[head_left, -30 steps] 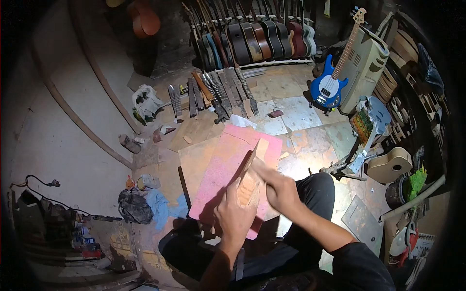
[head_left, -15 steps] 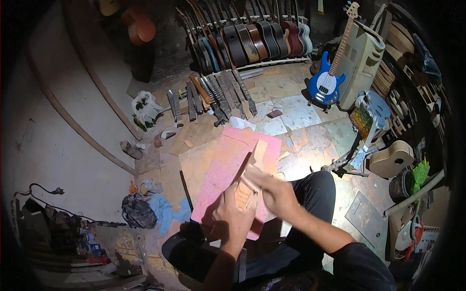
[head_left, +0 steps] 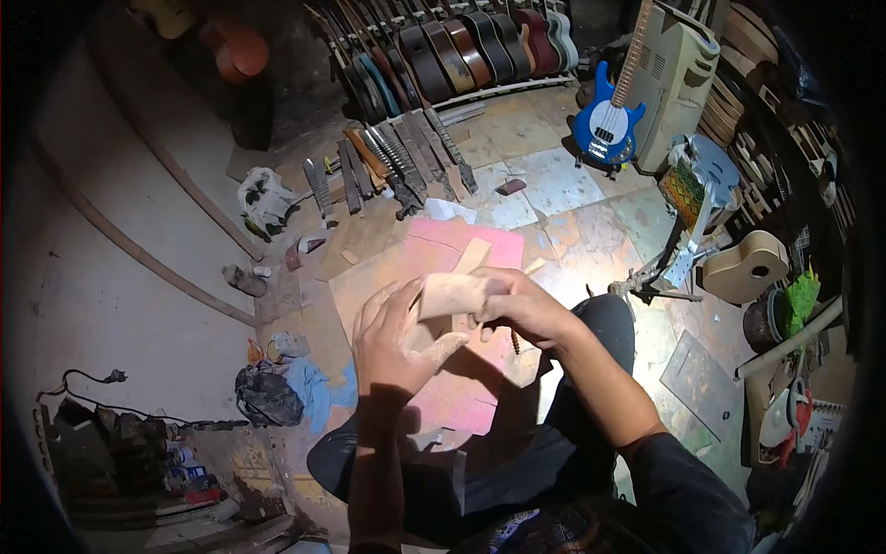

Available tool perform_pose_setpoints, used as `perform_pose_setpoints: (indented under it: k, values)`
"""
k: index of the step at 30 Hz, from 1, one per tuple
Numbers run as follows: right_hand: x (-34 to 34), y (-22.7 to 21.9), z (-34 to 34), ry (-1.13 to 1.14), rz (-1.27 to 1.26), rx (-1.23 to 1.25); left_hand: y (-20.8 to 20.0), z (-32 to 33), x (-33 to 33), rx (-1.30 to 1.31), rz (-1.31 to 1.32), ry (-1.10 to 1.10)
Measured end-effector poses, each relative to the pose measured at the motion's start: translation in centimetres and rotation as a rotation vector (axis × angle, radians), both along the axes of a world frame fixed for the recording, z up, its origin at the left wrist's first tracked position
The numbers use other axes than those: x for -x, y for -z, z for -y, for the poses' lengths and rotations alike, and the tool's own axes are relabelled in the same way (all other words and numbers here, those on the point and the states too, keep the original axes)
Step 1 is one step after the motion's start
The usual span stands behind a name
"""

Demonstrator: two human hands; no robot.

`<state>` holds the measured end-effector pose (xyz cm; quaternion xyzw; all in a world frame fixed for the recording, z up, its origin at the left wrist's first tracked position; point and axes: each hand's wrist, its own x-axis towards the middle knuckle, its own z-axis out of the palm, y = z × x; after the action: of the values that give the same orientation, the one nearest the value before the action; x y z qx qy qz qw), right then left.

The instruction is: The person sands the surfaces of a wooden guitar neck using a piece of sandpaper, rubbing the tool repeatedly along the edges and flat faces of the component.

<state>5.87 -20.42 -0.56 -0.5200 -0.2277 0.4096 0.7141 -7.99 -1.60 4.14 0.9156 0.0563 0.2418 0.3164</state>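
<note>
Left hand (head_left: 392, 346): no longer clasping the wood; now spreading around the left end of a pale sheet (head_left: 452, 295), thumb standing apart; whether it is gripping, cannot tell. Pale sheet: curving between both hands. Pink board (head_left: 461, 402): lying beneath the hands. Wooden piece (head_left: 473, 254): projecting just beyond the hands over the board, largely hidden behind them. Right hand (head_left: 531, 309): no longer working along the wood; now pinching the sheet's right end. Rubbing is apparently pausing while the sheet is being handled.
</note>
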Motion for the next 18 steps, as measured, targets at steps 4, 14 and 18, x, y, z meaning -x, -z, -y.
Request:
perform_pose_setpoints:
  k: [4,14,18]
  values:
    - [-0.6,0.2,-0.9,-0.067,0.069,0.009,1.5,-0.8,-0.4,0.086,-0.021,-0.064]
    - [0.2,22.7,-0.9,0.32,0.53,1.379,4.4,-2.6,0.3,0.505,0.063,-0.221]
    - [-1.4,23.7,0.1,0.355,0.503,1.37,4.2,-2.7,0.3,0.578,0.103,-0.151]
